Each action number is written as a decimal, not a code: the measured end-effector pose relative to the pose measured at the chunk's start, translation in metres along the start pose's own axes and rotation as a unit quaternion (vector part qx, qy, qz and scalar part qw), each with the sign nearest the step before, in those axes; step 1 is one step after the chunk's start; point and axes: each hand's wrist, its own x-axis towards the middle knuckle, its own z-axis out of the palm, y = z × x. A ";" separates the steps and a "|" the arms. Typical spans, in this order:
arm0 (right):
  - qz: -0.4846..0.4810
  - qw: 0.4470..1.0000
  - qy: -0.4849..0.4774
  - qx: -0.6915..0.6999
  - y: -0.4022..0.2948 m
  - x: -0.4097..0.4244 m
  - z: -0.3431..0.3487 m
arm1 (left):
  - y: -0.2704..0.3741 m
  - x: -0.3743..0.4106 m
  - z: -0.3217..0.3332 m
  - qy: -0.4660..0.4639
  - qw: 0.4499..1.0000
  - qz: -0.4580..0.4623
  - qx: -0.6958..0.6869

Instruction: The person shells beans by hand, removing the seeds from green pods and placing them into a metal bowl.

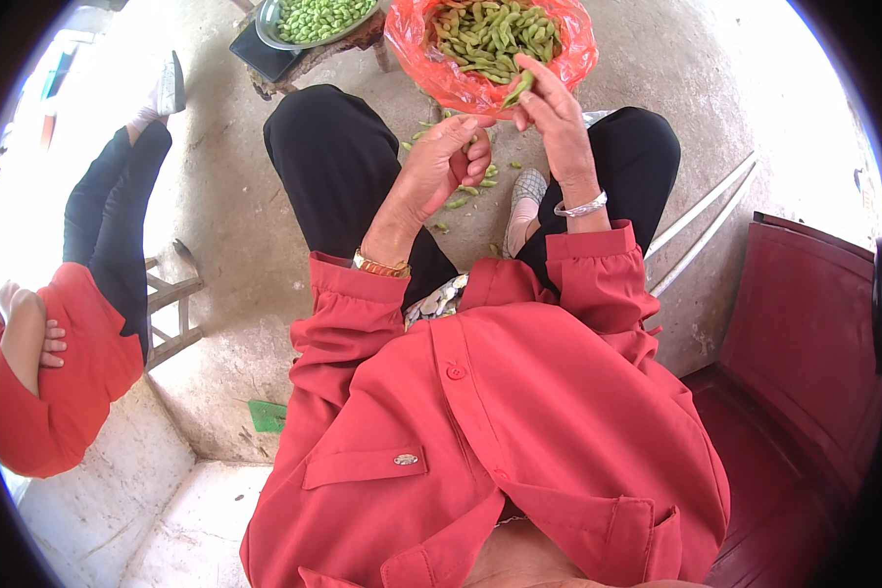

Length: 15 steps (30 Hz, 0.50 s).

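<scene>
My right hand point(556, 117) pinches a green soybean pod point(518, 90) between thumb and fingers, above the near rim of a red plastic bag point(430, 81). Many green soybean pods point(496, 37) fill the bag. My left hand point(441, 160) is curled to the left of it, over the floor between my knees. Something small and green point(470, 144) shows among its fingers; whether it is a pod or a bean is hard to tell. Up and to the left, a metal bowl point(266, 28) holds shelled green beans point(320, 18).
The bowl and a dark flat device point(268, 55) rest on a small wooden stool point(338, 55). Loose pods point(456, 203) lie on the concrete floor by my shoe point(529, 185). Another person point(81, 353) sits at left with folded arms. Pale poles point(702, 213) and dark red furniture point(797, 294) are at right.
</scene>
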 end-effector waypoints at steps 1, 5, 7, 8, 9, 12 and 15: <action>-0.001 1.000 0.009 0.019 0.000 0.000 -0.002 | 0.001 -0.001 0.000 0.002 1.000 0.006 -0.011; 0.002 0.997 0.030 0.068 -0.001 0.001 -0.004 | 0.001 0.001 -0.005 -0.115 0.988 -0.001 -0.101; 0.007 0.997 0.029 0.069 0.000 0.001 -0.003 | 0.001 0.001 -0.005 -0.130 0.984 -0.004 -0.125; 0.008 0.997 0.030 0.071 0.000 0.001 -0.003 | 0.002 0.001 -0.005 -0.120 0.985 -0.007 -0.121; 0.008 0.997 0.030 0.072 0.000 0.000 -0.003 | 0.002 0.000 -0.005 -0.109 0.987 -0.010 -0.117; 0.006 0.997 0.024 0.071 0.001 0.000 -0.003 | 0.002 0.000 -0.006 -0.078 0.993 -0.012 -0.090; 0.012 0.998 0.009 0.066 0.000 0.000 -0.004 | 0.003 -0.001 -0.005 -0.038 0.997 -0.014 -0.066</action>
